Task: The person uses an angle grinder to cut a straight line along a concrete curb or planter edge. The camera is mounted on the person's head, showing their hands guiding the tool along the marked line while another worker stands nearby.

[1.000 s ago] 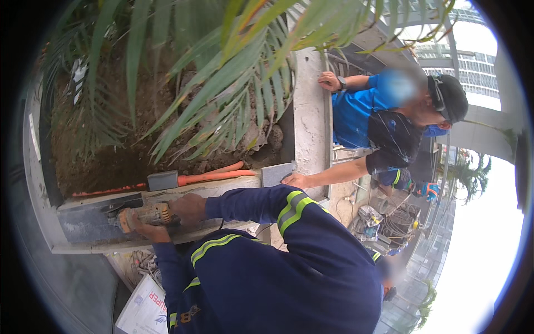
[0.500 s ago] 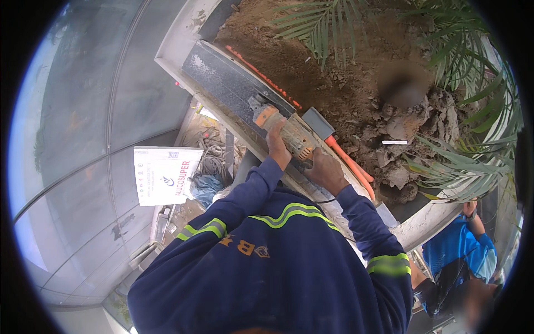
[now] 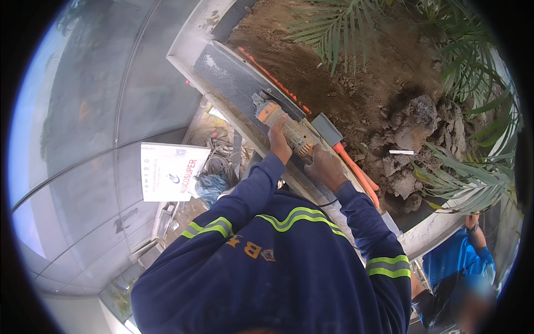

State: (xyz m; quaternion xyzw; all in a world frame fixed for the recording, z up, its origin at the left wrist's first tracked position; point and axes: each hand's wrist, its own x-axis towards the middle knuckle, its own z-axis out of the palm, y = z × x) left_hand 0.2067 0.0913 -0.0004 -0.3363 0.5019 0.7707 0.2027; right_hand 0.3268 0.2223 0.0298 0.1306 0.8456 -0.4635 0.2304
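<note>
Currently, the angle grinder lies directly inside both grips, over the dark stone slab on the planter wall. Its long axis runs diagonally: geared head forward and left, rear end back and right, roughly along the slab. The left hand is nearer the head; its fingers are wrapped around the front of the body, with the head projecting just beyond them. The right hand is clasped at the rear end; its fingertips are partly concealed. Contact between head and slab cannot be confirmed. Just right of the body sits a grey box, with orange conduits extending from it beside the brown soil.
</note>
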